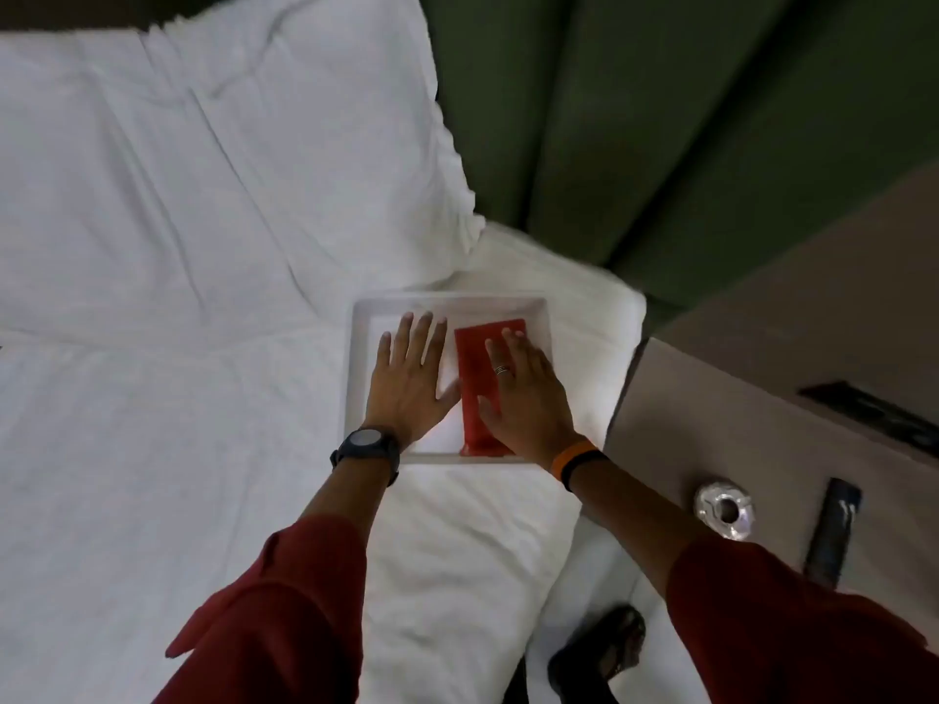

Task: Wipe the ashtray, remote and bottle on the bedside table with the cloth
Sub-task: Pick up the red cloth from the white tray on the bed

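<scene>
A folded red cloth [482,363] lies in a white tray [358,358] on the bed. My right hand [523,393] rests flat on the cloth, fingers spread. Beside it, my left hand [406,378] lies flat on the tray's bare bottom, fingers apart, holding nothing. On the bedside table [737,434] at the right sit a shiny glass ashtray [724,508] and a dark remote [831,533]. No bottle is in sight.
White bedding [178,297] covers the left and middle of the view. A green padded headboard [635,119] rises behind the tray. A dark panel [874,414] is set on the table's far side. My sandalled foot [599,652] stands between bed and table.
</scene>
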A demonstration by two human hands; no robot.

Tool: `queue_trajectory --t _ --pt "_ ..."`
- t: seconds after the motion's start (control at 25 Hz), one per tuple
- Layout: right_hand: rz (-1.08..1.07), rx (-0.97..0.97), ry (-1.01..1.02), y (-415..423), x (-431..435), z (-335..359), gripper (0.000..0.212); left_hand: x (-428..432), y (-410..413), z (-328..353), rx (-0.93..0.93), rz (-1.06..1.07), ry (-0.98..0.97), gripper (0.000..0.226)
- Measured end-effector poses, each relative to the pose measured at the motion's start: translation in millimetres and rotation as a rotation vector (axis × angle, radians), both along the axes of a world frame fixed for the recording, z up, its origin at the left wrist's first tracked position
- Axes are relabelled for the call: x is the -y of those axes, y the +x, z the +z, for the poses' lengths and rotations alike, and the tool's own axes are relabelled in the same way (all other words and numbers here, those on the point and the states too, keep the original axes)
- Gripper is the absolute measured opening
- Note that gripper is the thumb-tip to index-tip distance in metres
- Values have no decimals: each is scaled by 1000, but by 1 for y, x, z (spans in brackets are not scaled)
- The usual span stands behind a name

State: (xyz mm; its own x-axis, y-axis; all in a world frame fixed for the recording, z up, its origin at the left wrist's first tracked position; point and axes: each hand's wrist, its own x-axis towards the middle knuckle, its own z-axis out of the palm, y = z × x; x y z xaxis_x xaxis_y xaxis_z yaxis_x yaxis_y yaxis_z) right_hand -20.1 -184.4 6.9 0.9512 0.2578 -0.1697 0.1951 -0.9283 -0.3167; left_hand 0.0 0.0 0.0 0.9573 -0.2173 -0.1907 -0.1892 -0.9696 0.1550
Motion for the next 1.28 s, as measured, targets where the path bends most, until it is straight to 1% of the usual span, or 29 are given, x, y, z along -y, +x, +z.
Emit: queue_trajectory --t 0.04,0.12,0.2,0.24,0.28,0.4,0.48,0.6,0.64,0.72,0.8,0.88,0.96,1.04,1.08,1.16,1.24,1.28 --pt "-1 -54 -53 -3 -5 -15 72 -2 0 -13 -57 6 45 80" --pt "-3 -68 -97 -7 -10 -35 76 -7 -4 -36 -82 10 100 76" --pt "39 -74 -156 -9 -11 -47 96 -11 -9 -52 -50 -4 142 74" --pt "53 -109 -155 -6 -10 -49 103 -11 -11 -56 -48 -5 136 73" --pt "45 -108 -134 -2 -8 -48 100 -10 -11 -57 -54 -9 134 73" --pt "-5 -21 -2 11 -4 -37 65 -4 -8 -50 -46 -7 127 72" --pt "-56 15 131 12 -4 -20 55 7 -4 -39 -28 -11 119 70" --pt "-240 251 385 -3 4 11 41 32 -1 -20 62 -19 76 73" --pt "-315 334 434 -12 16 20 37 48 1 -13 93 -36 43 74" --pt "-439 407 522 -33 52 34 34 83 1 -1 162 -87 -19 75" --pt "-573 405 649 -61 100 39 35 127 -4 7 225 -153 -76 72" --pt "-745 381 700 -96 156 35 34 181 -20 4 237 -250 -121 67" --pt "-886 306 677 -135 206 16 33 232 -51 -14 200 -360 -182 63" --pt "-1011 234 651 -182 251 -17 31 276 -89 -47 116 -469 -216 63" --pt "-1090 208 640 -205 268 -36 29 294 -105 -66 48 -512 -217 63" --pt "-1274 172 636 -247 297 -75 34 322 -125 -107 -125 -592 -210 66" --pt "-1405 199 732 -273 318 -117 34 349 -131 -146 -277 -630 -191 77" --pt "-1416 218 805 -276 324 -134 31 361 -131 -163 -351 -627 -197 85"
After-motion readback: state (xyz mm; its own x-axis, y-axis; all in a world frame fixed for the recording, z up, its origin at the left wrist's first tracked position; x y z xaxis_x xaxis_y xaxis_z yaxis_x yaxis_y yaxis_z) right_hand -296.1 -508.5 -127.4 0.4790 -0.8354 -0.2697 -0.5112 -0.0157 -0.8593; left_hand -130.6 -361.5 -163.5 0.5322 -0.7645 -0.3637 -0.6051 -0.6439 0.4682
